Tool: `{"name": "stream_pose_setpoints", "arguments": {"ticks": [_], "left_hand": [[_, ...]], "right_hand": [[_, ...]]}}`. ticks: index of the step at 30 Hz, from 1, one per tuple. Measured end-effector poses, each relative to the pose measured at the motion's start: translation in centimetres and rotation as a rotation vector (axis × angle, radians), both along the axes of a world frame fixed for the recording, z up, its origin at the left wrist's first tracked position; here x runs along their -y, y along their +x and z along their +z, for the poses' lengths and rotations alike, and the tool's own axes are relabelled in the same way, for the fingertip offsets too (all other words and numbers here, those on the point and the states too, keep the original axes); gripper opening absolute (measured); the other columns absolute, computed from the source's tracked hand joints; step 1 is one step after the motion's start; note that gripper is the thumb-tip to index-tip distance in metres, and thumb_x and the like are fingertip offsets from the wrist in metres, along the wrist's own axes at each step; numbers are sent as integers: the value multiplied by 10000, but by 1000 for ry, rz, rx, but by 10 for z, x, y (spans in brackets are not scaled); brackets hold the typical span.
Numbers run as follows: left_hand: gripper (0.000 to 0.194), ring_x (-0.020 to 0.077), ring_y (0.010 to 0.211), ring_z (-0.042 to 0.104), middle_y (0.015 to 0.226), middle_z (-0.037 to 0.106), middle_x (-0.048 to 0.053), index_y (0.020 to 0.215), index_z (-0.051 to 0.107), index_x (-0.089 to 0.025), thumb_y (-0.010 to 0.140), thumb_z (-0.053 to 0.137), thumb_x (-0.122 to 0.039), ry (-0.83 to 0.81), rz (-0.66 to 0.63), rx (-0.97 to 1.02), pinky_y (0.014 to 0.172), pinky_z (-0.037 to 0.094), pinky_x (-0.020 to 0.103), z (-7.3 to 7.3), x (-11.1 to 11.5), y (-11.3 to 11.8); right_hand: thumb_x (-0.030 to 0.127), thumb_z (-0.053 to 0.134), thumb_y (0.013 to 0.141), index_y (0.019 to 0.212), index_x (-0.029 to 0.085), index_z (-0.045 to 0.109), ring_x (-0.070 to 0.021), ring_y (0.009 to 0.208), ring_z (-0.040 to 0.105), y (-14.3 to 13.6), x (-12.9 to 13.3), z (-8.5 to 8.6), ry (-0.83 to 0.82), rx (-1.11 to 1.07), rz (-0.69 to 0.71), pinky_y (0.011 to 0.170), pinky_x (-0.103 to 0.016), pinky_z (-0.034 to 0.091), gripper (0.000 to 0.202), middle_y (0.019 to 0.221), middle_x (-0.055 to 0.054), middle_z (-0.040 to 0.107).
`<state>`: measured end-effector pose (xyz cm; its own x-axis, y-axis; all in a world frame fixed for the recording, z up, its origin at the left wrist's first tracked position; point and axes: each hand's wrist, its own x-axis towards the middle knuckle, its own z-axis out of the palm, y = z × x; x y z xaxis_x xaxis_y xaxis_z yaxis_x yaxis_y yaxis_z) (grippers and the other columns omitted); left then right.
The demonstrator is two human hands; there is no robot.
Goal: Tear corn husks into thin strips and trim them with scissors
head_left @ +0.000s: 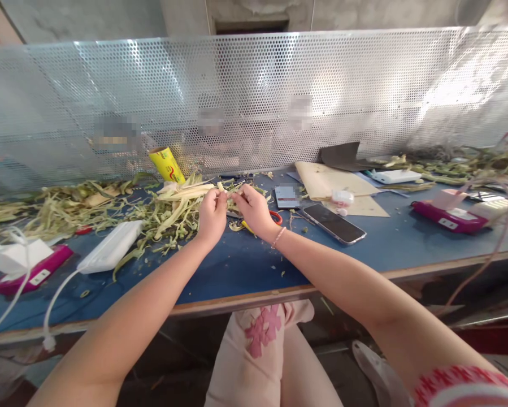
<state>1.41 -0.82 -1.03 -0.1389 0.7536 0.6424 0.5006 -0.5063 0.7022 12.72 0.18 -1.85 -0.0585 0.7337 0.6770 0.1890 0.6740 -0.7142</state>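
Note:
My left hand [212, 217] is closed in a pinch above the blue table. A pale strip of dried plant [220, 187] pokes up from its fingertips. Close beside it, my right hand [256, 212] also pinches, its fingertips almost meeting those of the left. What lies between the right fingers is too small to make out. Behind and left of the hands spreads a heap of dried stalks and leaves [169, 212]. Partly covered by my right hand are scissors with a red-orange handle [276, 217].
A yellow tube [167, 164] leans near the perforated metal screen [254, 73]. Rightward lie a phone [334, 223], a small card-like device [286, 197], brown paper [328, 181] and a round white container [342, 198]. Magenta power strips [446, 219] and a white power bank [112, 249] sit with cables.

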Motion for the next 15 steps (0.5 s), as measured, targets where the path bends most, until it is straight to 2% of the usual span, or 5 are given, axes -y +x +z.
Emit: {"name": "stream_pose_setpoints", "arguments": {"ticks": [3,7,11,15], "left_hand": [[240,87,448,328,487,328,-66,640,372,-202,832,446,-326,-11,-32,-11,481,246,232,-2,-3,-3],[255,89,441,332,474,325,-63,621,351,-205,833,440,-316,-29,-6,7,471,246,231,-6,-7,-4],[272,92,432,351,467,348,-60,618,361,-206,825,460,-352,-20,3,77,461,264,232,-9,-11,-4],[304,87,381,322,433,286,-78,617,334,-214,829,442,-403,-20,-34,178,430,265,229,-12,-15,-4]], "right_hand": [[345,437,822,604,209,326,-85,527,331,2,-3,1,-14,-35,12,555,-216,299,280,512,67,341],[341,457,809,595,204,322,-80,543,315,4,-5,2,14,-47,-13,563,-214,291,288,540,66,338],[340,463,803,602,204,322,-79,547,307,4,-5,4,22,-54,-14,555,-213,282,281,543,67,330],[336,451,808,606,204,325,-82,553,309,2,-5,5,35,-53,5,555,-214,282,272,547,64,328]]}}
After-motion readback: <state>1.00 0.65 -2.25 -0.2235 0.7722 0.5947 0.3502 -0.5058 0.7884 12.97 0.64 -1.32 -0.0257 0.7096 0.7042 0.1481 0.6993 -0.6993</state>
